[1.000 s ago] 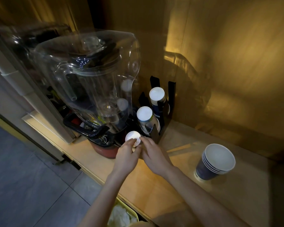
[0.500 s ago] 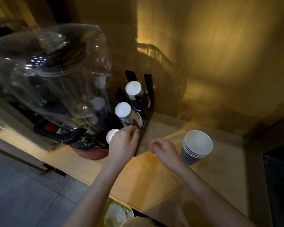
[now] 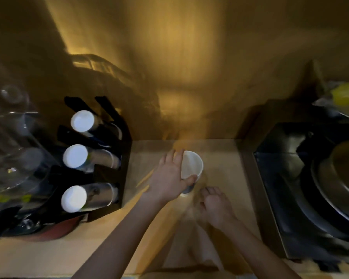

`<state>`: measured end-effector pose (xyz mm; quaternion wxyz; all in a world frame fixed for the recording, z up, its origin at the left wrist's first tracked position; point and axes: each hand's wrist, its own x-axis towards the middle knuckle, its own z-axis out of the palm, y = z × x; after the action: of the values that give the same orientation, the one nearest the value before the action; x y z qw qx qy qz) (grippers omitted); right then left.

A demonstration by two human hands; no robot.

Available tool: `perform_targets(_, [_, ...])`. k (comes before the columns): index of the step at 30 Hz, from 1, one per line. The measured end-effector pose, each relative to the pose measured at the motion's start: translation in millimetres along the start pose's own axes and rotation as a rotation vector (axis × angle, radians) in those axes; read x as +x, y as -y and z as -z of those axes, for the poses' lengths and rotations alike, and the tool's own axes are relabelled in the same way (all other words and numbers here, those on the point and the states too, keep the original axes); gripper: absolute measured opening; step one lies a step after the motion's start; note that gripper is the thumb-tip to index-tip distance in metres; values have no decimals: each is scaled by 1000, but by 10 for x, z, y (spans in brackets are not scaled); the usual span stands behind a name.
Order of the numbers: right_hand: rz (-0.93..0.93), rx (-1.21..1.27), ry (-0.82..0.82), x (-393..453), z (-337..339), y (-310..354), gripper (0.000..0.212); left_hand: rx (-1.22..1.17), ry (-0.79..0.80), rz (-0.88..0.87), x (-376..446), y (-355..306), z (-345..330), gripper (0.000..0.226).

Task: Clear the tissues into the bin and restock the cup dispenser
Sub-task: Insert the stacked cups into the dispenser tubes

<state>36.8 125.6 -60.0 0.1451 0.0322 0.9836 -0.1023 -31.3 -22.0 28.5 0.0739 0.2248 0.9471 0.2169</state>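
A stack of paper cups (image 3: 192,168), white inside and dark blue outside, stands on the wooden counter (image 3: 58,256) at the middle. My left hand (image 3: 170,178) wraps the stack's left side, thumb across its front. My right hand (image 3: 215,206) hovers just below and right of the stack, fingers apart, holding nothing. The black cup dispenser (image 3: 109,158) stands at the left with three slanted rows of cups, their white bottoms (image 3: 76,156) facing me. No tissues or bin are in view.
A clear blender jug (image 3: 10,158) on a dark base fills the far left beside the dispenser. A black recessed unit holding a round metal pan (image 3: 334,188) sits to the right. A wooden wall rises behind the counter.
My view swung right. My left hand left the dispenser's lowest row and crossed to the cup stack, closing on it. My right hand pulled back to just below the stack.
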Motion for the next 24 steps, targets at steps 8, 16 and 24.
perform_targets(8, [-188, 788, 8, 154, -96, -44, 29, -16, 70, 107, 251, 25, -351, 107])
perform_targets(16, [-502, 1741, 333, 267, 176, 162, 29, -282, -152, 47, 169, 77, -235, 107])
perform_targets(24, [11, 2171, 501, 324, 595, 339, 59, -332, -524, -74, -182, 15, -52, 101])
